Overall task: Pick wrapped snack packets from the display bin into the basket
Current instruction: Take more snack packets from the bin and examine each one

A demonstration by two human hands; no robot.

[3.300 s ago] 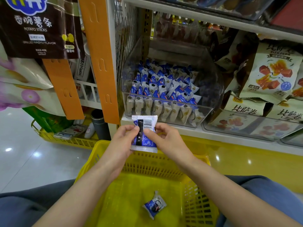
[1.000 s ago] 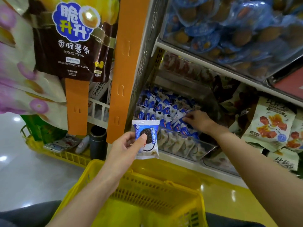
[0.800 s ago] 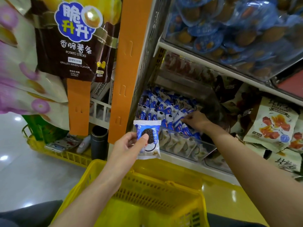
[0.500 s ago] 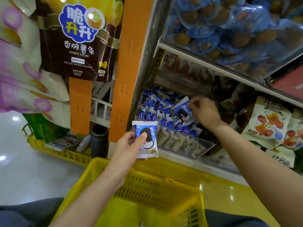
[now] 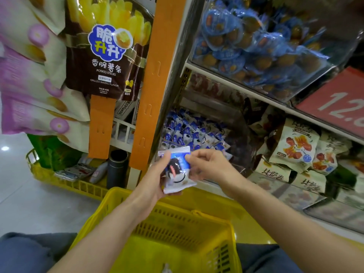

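Observation:
A blue and white snack packet with a dark cookie printed on it is held above the yellow basket. My left hand grips its left side, thumb on the front. My right hand pinches its upper right edge; whether a second packet lies behind the first I cannot tell. Just behind the hands stands the clear display bin, full of several blue and white packets. A packet's tip shows at the bottom of the basket.
An orange upright post stands left of the bin. Potato stick bags hang at the left. Blue wrapped snacks fill the shelf above. Cream snack bags sit right of the bin. A second yellow basket lies on the floor.
My right hand has left the bin with a packet and come down to meet my left hand. Both hands now hold packets together in front of the bin.

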